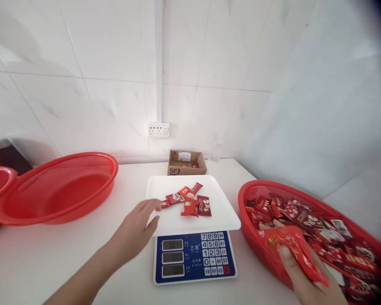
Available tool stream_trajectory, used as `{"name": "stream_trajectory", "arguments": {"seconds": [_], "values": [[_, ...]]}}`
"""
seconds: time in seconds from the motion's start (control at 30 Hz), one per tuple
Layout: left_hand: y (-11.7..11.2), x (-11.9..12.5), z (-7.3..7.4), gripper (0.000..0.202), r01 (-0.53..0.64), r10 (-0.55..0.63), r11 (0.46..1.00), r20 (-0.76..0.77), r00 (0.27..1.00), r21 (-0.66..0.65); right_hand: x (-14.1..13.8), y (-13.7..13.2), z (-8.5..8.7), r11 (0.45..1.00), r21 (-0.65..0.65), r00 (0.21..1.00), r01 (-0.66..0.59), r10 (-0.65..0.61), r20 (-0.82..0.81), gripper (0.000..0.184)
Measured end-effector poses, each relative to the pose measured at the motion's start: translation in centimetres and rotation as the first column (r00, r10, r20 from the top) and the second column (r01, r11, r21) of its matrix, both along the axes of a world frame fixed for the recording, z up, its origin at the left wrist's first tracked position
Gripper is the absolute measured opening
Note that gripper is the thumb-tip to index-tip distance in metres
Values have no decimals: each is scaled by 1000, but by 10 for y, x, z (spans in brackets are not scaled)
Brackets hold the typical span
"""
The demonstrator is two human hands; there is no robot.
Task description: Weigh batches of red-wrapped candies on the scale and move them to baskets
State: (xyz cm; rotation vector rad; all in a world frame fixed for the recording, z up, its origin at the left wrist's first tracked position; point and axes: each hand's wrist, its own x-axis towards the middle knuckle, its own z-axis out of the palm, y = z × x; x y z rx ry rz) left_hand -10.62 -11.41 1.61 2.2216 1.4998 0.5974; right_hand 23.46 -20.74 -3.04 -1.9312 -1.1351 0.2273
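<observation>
Hands: two. Left hand [142,222] is loose, thumb and fingers parted and holding nothing, at the left edge of the white pan [174,226]; whether its fingertips touch the nearest packet cannot be told. Right hand [314,292] grips one glossy red pouch [288,243] with gold markings, thumb on top, over the near side of the right basket [253,248]. Small packets [189,207] on the pan: about six, red and maroon, five clustered and overlapping, one maroon piece at the cluster's right; overlap makes the count uncertain. Scale [195,258]: one, blue panel, three displays, one keypad with a single red key; digits too faint to read surely. Red baskets: one at right, heaped with many more packets, not countable; at left, one large oval basket [82,186] and at least one more [0,182] cut by the picture's edge. Cardboard box [187,170]: one, behind the scale, with a few packets inside. Clear container [216,150]: beside the box, number unclear. Desk [130,262]: white, plain, set against the wall. Wall [114,42]: pale marbled tiles, one socket plate [159,130], one vertical white conduit [158,63] above it.
</observation>
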Motion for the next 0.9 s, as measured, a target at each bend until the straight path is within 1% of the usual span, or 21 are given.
{"name": "stream_trajectory", "arguments": {"seconds": [0.07,0.17,0.23,0.3,0.37,0.43,0.5,0.63,0.7,0.77,0.83,0.9], "values": [[19,7,-2,21,-14,16,1000,-101,995,27,6,6,-3,998,-32,995,62,-64,-70,60],[33,17,-8,17,-23,24,1000,-161,987,12,11,9,-5,997,-72,993,11,-19,-116,63],[33,23,-11,17,-37,37,999,-188,981,3,15,7,-5,996,-82,993,-20,10,-122,58],[30,27,-12,18,-41,40,999,-198,979,-2,18,5,-6,997,-53,992,-57,50,-119,52],[27,32,-12,14,-31,29,999,-195,980,-9,21,3,-8,997,-17,991,-79,77,-111,51],[25,39,-12,9,-23,20,1000,-189,982,-15,23,3,-10,997,-5,992,-72,72,-104,53],[25,46,-14,7,-30,27,999,-185,982,-14,24,3,-13,999,-10,993,-41,39,-111,56],[28,54,-19,16,-44,46,999,-161,986,16,25,4,-16,1000,13,994,-26,27,-105,57],[31,46,-19,17,-67,76,996,-158,984,62,27,4,-17,999,21,995,-36,38,-93,55],[36,29,-17,21,-128,150,983,-167,974,134,28,4,-16,999,26,996,-37,39,-85,54],[44,1,-13,31,-215,256,952,-180,950,218,30,3,-18,999,38,998,-33,35,-60,52],[52,-34,-8,44,-316,382,903,-207,901,290,34,3,-23,996,84,999,-40,40,6,47]]}}
